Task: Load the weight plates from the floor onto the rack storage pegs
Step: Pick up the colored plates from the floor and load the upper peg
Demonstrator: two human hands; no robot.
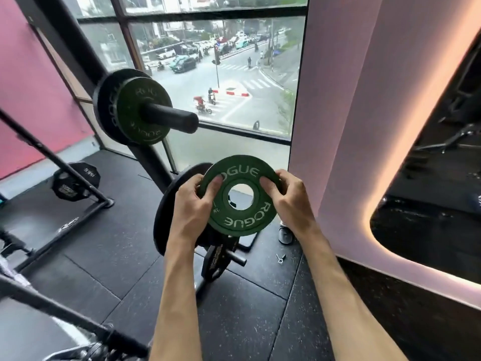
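Observation:
I hold a small green weight plate with white lettering in both hands, face toward me, at mid-frame. My left hand grips its left rim and my right hand its right rim. Up and to the left, a black storage peg sticks out of the rack upright, carrying another green plate in front of a larger black plate. Behind my left hand a large black plate hangs on a lower peg. Lower still, a short peg holds a small black plate.
A slanted black rack frame crosses the left, with a black plate behind it near the floor. A small clip lies on the rubber floor by the pink wall. A window is straight ahead.

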